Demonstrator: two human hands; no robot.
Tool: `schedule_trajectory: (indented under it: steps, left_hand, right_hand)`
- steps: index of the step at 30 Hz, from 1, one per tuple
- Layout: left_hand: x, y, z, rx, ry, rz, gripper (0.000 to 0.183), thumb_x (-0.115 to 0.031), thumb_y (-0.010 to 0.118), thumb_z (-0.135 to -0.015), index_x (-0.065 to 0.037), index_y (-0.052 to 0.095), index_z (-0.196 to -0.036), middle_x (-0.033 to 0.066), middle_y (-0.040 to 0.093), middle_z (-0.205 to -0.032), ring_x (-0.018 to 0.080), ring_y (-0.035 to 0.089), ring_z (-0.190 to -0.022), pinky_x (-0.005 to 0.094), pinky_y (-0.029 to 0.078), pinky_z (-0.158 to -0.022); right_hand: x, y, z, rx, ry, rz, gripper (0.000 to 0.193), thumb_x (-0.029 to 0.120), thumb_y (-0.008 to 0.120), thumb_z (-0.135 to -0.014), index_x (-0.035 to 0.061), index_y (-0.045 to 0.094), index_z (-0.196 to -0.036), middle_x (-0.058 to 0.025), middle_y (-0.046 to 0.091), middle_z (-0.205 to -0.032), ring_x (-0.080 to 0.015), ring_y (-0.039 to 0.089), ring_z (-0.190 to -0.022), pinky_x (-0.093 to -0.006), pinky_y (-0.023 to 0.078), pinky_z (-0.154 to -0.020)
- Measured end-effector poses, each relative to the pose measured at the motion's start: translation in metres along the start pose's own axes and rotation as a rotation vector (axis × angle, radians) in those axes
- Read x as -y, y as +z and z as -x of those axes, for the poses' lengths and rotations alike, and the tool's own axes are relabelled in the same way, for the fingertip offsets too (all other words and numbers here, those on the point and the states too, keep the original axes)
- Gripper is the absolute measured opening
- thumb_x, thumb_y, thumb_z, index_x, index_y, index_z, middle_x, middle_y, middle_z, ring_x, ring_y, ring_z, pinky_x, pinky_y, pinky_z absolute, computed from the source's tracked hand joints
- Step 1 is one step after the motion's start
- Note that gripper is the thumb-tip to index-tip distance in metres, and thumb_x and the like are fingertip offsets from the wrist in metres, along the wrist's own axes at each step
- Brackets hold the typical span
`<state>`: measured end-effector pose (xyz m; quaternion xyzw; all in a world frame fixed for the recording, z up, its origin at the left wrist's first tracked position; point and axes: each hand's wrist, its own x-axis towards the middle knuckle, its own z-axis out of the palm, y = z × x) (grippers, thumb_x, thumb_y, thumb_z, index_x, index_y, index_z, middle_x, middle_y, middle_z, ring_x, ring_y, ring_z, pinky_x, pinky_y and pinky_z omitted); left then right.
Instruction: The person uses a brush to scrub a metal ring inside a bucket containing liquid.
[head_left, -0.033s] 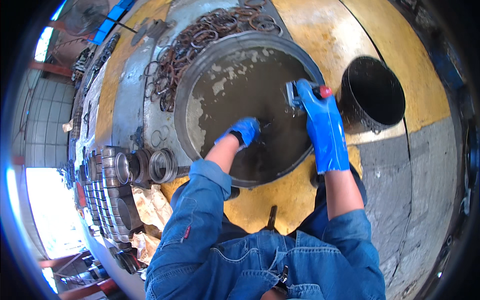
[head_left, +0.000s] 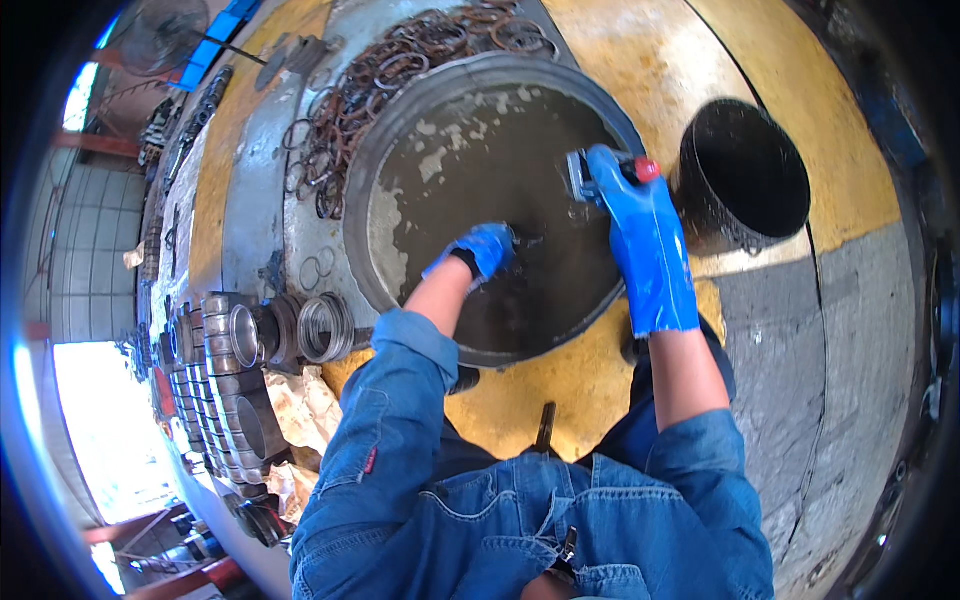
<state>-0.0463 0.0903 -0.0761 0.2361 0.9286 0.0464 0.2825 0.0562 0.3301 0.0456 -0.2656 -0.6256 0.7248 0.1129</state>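
Observation:
A wide round metal tub (head_left: pixel 362 235) of murky brown liquid (head_left: pixel 500 180) stands in front of me. My left hand (head_left: pixel 485 252), in a blue glove, reaches down at the middle of the tub. Its fingertips dip into the liquid, so whether they hold anything is hidden. My right hand (head_left: pixel 635 210), in a long blue glove, is closed around a hand tool with a flat grey metal head (head_left: pixel 580 177) and a red knob (head_left: pixel 647 170). It holds the tool above the liquid at the tub's right side; the tool's exact kind is unclear.
A dark open drum (head_left: pixel 745 175) stands right of the tub. Many rusty metal rings (head_left: pixel 400 70) lie heaped beyond its far left rim. Stacked metal cylinders (head_left: pixel 220 370), loose rings (head_left: pixel 325 328) and crumpled brown paper (head_left: pixel 300 405) are at the left. A fan (head_left: pixel 165 35) stands far left.
The view has shifted slightly, with the tub a little higher in the picture. Both hands stay at nearly the same places over it, the right still gripping the tool.

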Motion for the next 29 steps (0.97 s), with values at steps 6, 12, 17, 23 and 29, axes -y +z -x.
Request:
schedule_trajectory:
  steps: [6, 12, 17, 23, 29]
  left_hand:
    - [-0.009, -0.064, 0.026, 0.107, 0.125, 0.263, 0.029, -0.018, 0.071, -0.079, -0.008, 0.076, -0.106, 0.0179, 0.075, -0.098, 0.0366, 0.072, -0.089, 0.043, 0.056, -0.076]
    - [0.042, -0.049, 0.028, 0.277, 0.259, 0.038, 0.029, -0.028, 0.057, -0.095, -0.008, 0.074, -0.108, 0.0079, 0.073, -0.094, 0.0186, 0.066, -0.082, 0.036, 0.052, -0.077]
    - [0.025, -0.045, 0.047, 0.363, 0.321, -0.148, 0.027, -0.021, 0.067, -0.092, -0.002, 0.069, -0.112, 0.0083, 0.073, -0.095, 0.0172, 0.067, -0.088, 0.0351, 0.054, -0.079]
    - [0.058, -0.07, 0.089, 0.074, 0.015, 0.781, 0.03, -0.017, 0.069, -0.096, -0.002, 0.066, -0.122, 0.0089, 0.074, -0.102, 0.0178, 0.07, -0.092, 0.0303, 0.057, -0.081]
    - [0.067, -0.05, 0.134, -0.046, -0.177, 1.175, 0.056, -0.026, 0.074, -0.092, -0.008, 0.056, -0.142, 0.0091, 0.07, -0.123, 0.0203, 0.071, -0.109, 0.0317, 0.06, -0.084]
  right_hand:
    - [-0.023, -0.01, -0.005, 0.007, 0.022, 0.026, 0.035, 0.037, 0.068, -0.092, 0.0021, 0.071, -0.088, -0.0009, 0.067, -0.077, -0.0104, 0.059, -0.072, -0.0288, 0.049, -0.071]
    - [-0.045, 0.008, -0.027, 0.137, -0.002, 0.112, 0.036, 0.037, 0.068, -0.092, 0.0023, 0.071, -0.086, -0.0009, 0.066, -0.075, -0.0106, 0.059, -0.071, -0.0291, 0.049, -0.07]
    - [-0.048, 0.025, -0.042, 0.182, 0.017, 0.195, 0.036, 0.037, 0.068, -0.091, 0.0025, 0.071, -0.084, -0.0008, 0.066, -0.074, -0.0108, 0.059, -0.07, -0.0294, 0.049, -0.07]
    - [-0.05, 0.045, -0.011, 0.253, 0.048, 0.096, 0.033, 0.032, 0.069, -0.088, 0.0002, 0.068, -0.081, -0.0025, 0.06, -0.069, -0.0103, 0.053, -0.067, -0.0335, 0.048, -0.063]
    - [-0.056, 0.091, 0.055, 0.518, -0.652, -0.051, 0.03, 0.03, 0.077, -0.091, 0.0063, 0.078, -0.109, -0.0135, 0.076, -0.107, -0.0231, 0.067, -0.115, -0.0312, 0.046, -0.106]
